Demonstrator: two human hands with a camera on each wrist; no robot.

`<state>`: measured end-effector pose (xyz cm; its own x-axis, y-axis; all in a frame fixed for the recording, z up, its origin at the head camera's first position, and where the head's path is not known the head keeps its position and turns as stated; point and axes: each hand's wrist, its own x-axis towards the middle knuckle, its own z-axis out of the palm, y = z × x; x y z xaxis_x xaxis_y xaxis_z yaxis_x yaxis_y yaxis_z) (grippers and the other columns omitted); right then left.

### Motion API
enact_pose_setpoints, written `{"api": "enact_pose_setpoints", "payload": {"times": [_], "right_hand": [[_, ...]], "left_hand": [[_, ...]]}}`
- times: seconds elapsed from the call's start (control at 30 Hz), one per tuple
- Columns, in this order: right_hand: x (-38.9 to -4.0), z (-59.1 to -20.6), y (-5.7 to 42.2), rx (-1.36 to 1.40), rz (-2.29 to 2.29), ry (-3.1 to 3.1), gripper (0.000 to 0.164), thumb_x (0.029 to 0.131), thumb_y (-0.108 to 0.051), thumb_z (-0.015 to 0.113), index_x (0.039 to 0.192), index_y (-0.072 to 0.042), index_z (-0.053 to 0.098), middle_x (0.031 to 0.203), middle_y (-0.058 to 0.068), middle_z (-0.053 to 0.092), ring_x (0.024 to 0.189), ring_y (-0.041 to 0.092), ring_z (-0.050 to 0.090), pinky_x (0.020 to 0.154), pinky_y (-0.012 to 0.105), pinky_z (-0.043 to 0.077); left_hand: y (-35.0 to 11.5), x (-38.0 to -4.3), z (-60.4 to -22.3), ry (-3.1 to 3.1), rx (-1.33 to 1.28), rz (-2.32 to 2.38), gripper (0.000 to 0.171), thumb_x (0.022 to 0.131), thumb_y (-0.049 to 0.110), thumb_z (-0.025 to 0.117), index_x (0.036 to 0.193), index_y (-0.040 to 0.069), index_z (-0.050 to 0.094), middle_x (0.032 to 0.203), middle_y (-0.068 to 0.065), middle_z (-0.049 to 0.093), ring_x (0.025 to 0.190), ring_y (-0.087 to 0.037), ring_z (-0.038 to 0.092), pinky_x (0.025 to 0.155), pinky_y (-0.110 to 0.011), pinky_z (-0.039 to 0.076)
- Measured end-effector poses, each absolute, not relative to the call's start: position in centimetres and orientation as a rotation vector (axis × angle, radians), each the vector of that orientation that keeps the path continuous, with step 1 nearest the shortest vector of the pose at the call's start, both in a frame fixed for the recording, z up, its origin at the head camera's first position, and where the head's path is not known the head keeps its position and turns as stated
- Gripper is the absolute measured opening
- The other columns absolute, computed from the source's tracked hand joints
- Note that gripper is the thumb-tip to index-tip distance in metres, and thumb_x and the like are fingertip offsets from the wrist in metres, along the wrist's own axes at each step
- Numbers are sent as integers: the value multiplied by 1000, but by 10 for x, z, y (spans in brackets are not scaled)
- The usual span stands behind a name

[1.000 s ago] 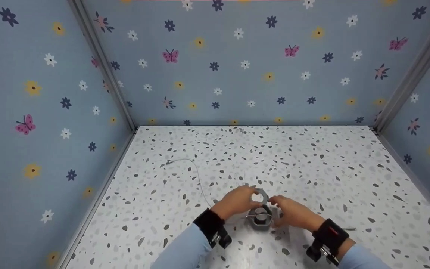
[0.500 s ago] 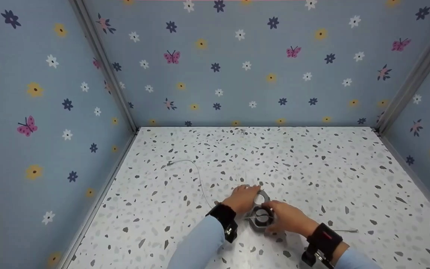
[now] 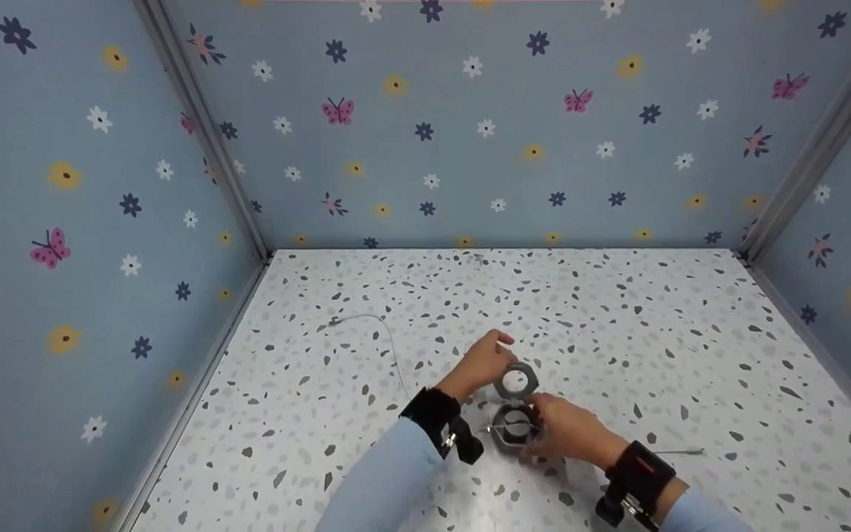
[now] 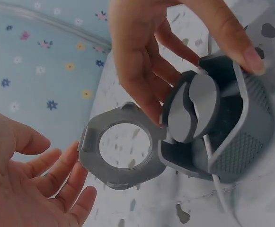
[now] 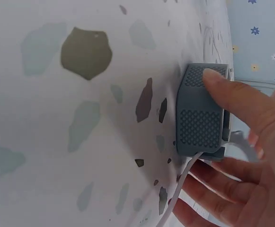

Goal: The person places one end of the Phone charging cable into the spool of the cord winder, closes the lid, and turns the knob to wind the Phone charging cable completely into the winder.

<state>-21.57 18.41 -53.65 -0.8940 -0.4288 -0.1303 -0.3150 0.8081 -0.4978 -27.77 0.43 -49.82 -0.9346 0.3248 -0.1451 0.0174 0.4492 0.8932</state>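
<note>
A grey octagonal cable winder case (image 4: 243, 153) stands on the tabletop with its top uncovered. Inside sits a round spool (image 4: 206, 101), split by a curved slot, with a thin white cable (image 4: 217, 189) leading out through the side. My right hand (image 3: 572, 428) grips the case, thumb on one textured side and fingers across the other. Beside the case on its far side is the ring-shaped lid (image 4: 122, 179), swung back; its joint with the case is hard to make out. My left hand (image 3: 486, 359) has loosely bent fingers at the lid's outer edge, touching or very near it.
One cable end (image 3: 355, 317) curves over the speckled tabletop (image 3: 307, 414) to the left; another end (image 3: 680, 451) lies right of the right wrist. Flower-patterned panels (image 3: 462, 162) enclose the back and sides.
My left hand has shifted from the lid's side to farther away, its fingers loosening. My right hand has closed in around the case. The lid now lies more fully exposed.
</note>
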Motion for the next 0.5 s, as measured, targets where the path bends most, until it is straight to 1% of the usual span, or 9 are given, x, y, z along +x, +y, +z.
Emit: {"api": "enact_pose_setpoints", "payload": {"times": [0.07,0.13,0.2,0.23,0.3,0.33,0.4,0.47,0.5], "right_hand": [[-215,-536,186,-526,-657,2784,84,57,-47,89,119,-3,55,103,8,63,87,20,61,77,40,54],[-215,-535,189,-498,-632,2784,77,56,-50,88,110,-5,56,93,3,60,79,17,58,69,36,52],[-214,-535,192,-478,-633,2769,70,56,-46,89,104,-6,57,87,1,58,74,15,55,65,34,50],[-214,-534,193,-478,-633,2761,66,57,-44,90,102,-7,57,85,0,57,73,15,54,64,33,49],[-214,-534,195,-480,-633,2748,60,59,-38,90,100,-8,58,82,0,55,72,14,51,63,32,46],[-214,-533,196,-485,-634,2746,59,60,-36,90,100,-7,58,82,0,55,72,14,51,63,32,46],[-214,-533,198,-509,-623,2759,57,61,-32,90,101,-6,59,81,-1,55,71,14,51,63,32,45],[-214,-532,200,-539,-607,2777,55,61,-29,89,101,-5,60,80,-1,55,71,14,50,62,32,45],[-214,-532,201,-553,-603,2782,54,61,-28,89,101,-5,60,80,-1,55,70,13,50,61,31,45]], "left_hand": [[3,-269,-489,2441,384,1394,23,98,14,50,120,9,56,98,-4,65,77,-12,58,65,-26,47],[1,-258,-484,2475,492,1260,22,98,13,49,118,9,58,91,-3,64,69,-11,55,59,-24,44],[-1,-246,-482,2529,593,1116,22,98,13,48,116,10,60,89,-3,65,66,-12,55,57,-24,45],[-2,-239,-482,2572,644,1039,23,98,14,48,117,11,61,92,-3,66,69,-13,58,59,-25,48],[-3,-225,-485,2712,782,842,30,99,20,50,126,10,58,112,-7,65,91,-15,64,76,-27,52],[-3,-219,-488,2788,845,723,39,100,27,50,134,10,52,128,-9,60,107,-18,61,88,-30,51],[-1,-207,-497,2929,989,469,62,99,42,48,149,9,32,154,-11,34,136,-23,42,109,-38,38],[2,-198,-508,3001,1121,244,82,97,55,43,156,9,8,162,-13,4,149,-29,14,118,-46,20],[4,-195,-513,3006,1175,172,88,96,59,41,156,9,1,162,-14,-5,150,-30,6,119,-48,15]]}}
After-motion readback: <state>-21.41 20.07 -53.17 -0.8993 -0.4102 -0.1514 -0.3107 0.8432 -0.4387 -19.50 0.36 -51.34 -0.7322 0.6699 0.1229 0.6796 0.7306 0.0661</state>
